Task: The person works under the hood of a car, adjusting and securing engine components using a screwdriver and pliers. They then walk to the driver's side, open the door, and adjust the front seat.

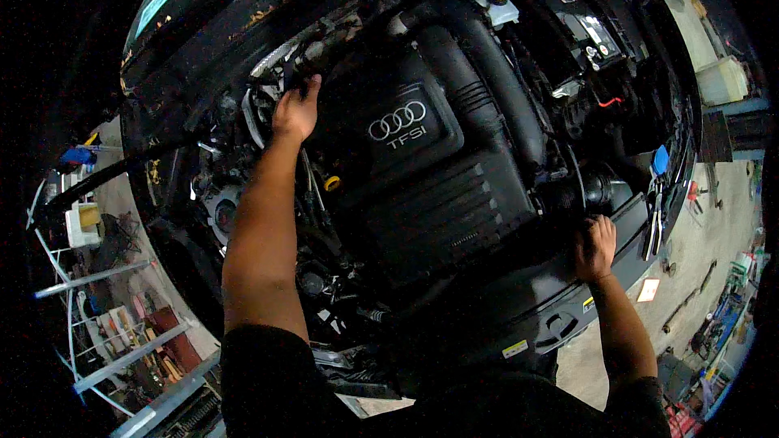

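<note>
A black engine cover (389,203) with raised ribs fills the middle of an open car engine bay. My left hand (297,113) reaches to the cover's far left side, thumb pointing away from me. Its fingers bend around something dark beside the metal pipework (253,109), too dark to make out. A yellow dipstick handle (332,183) sits nearer to me, right of my left forearm. My right hand (598,247) rests on the black front panel (552,288), close to the air intake duct (596,186). Its fingers are curled, and what they grip is hidden.
Blue-and-silver pliers (656,203) lie on the right front edge. Behind are the battery (596,40) and a white reservoir (491,0) with a black cap. A dark prop rod (122,174) crosses at left. Metal shelving (97,284) with tools stands left; more tools (730,316) lie right.
</note>
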Demonstrator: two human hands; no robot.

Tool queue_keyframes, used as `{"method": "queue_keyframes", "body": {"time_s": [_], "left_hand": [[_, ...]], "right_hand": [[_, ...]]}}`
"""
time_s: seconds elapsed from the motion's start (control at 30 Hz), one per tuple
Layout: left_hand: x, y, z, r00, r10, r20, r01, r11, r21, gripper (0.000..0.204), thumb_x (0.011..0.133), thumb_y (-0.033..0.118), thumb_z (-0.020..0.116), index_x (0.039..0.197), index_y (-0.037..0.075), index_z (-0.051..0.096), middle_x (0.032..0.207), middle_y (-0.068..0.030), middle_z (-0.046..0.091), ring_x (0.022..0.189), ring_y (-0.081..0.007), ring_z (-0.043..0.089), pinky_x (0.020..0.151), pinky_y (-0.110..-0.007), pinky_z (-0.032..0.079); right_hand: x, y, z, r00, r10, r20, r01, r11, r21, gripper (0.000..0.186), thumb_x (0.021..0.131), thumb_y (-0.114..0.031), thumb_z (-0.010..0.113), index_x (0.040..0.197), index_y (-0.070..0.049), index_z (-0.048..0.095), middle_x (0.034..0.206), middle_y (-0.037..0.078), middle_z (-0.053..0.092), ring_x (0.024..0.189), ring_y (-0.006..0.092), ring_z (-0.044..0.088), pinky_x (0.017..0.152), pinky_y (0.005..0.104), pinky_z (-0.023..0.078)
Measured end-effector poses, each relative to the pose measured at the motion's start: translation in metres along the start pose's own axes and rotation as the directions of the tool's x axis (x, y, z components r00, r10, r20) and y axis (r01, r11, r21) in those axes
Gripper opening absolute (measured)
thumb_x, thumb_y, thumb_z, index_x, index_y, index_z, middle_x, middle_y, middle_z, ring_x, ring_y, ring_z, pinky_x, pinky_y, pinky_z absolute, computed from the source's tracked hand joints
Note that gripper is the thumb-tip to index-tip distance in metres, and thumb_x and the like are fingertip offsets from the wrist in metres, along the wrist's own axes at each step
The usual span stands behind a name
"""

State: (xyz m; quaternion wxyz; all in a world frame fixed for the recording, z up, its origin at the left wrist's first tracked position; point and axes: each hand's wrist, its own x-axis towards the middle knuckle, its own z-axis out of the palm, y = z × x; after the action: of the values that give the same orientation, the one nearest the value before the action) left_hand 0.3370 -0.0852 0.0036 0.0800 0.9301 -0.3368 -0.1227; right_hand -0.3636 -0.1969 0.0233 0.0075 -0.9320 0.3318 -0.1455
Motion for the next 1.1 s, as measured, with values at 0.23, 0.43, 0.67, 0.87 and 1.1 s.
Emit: {"method": "queue_keyframes", "body": {"time_s": [0.23, 0.43, 0.67, 0.87, 1.1], "left_hand": [[0.017, -0.078, 0.062, 0.949, 0.250, -0.192, -0.264, 0.963, -0.055, 0.063, 0.103, 0.054, 0.037, 0.137, 0.005, 0.057, 0.134, -0.0172, 0.061, 0.126, -0.0365, 0.056, 0.109, -0.045, 0.043], [0.045, -0.064, 0.102, 0.951, 0.068, -0.300, -0.215, 0.845, -0.490, 0.051, 0.101, 0.039, 0.042, 0.137, 0.006, 0.056, 0.134, -0.0119, 0.061, 0.128, -0.0294, 0.055, 0.112, -0.040, 0.040], [0.047, -0.073, 0.142, 0.950, -0.036, -0.309, -0.123, 0.869, -0.480, 0.044, 0.098, 0.032, 0.048, 0.129, 0.004, 0.062, 0.132, -0.0106, 0.064, 0.124, -0.0269, 0.058, 0.108, -0.038, 0.043], [0.026, -0.070, 0.104, 0.867, -0.104, -0.487, -0.474, 0.128, -0.871, 0.034, 0.085, 0.015, 0.064, 0.114, -0.002, 0.069, 0.114, -0.0220, 0.069, 0.106, -0.0399, 0.065, 0.096, -0.045, 0.053], [0.018, -0.053, 0.098, 0.672, 0.341, -0.657, -0.385, 0.919, 0.083, 0.032, 0.085, 0.012, 0.064, 0.115, -0.002, 0.066, 0.116, -0.0224, 0.066, 0.103, -0.0430, 0.063, 0.093, -0.048, 0.052]], "right_hand": [[0.121, -0.123, -0.011, 0.974, -0.035, -0.222, 0.114, 0.930, 0.351, 0.030, 0.076, -0.007, 0.071, 0.105, -0.006, 0.063, 0.109, 0.020, 0.060, 0.101, 0.0381, 0.057, 0.088, 0.0484, 0.044], [0.391, -0.311, 0.045, 0.870, -0.483, -0.102, 0.493, 0.846, 0.203, 0.038, 0.097, -0.028, 0.058, 0.124, -0.002, 0.061, 0.131, 0.020, 0.061, 0.127, 0.0401, 0.053, 0.114, 0.0504, 0.037], [0.425, -0.349, 0.107, 0.858, -0.421, 0.294, 0.346, 0.897, 0.275, 0.040, 0.097, -0.025, 0.048, 0.123, 0.004, 0.060, 0.102, 0.022, 0.072, 0.096, 0.0367, 0.070, 0.085, 0.0487, 0.055], [0.415, -0.352, 0.127, 0.870, -0.493, 0.010, 0.473, 0.841, 0.262, 0.037, 0.095, -0.023, 0.050, 0.113, 0.007, 0.064, 0.083, 0.022, 0.072, 0.069, 0.0330, 0.072, 0.064, 0.0447, 0.058], [0.419, -0.353, 0.135, 0.886, -0.462, 0.037, 0.437, 0.860, 0.265, 0.032, 0.096, -0.020, 0.050, 0.110, 0.006, 0.064, 0.082, 0.019, 0.072, 0.070, 0.0341, 0.072, 0.062, 0.0477, 0.057]]}}
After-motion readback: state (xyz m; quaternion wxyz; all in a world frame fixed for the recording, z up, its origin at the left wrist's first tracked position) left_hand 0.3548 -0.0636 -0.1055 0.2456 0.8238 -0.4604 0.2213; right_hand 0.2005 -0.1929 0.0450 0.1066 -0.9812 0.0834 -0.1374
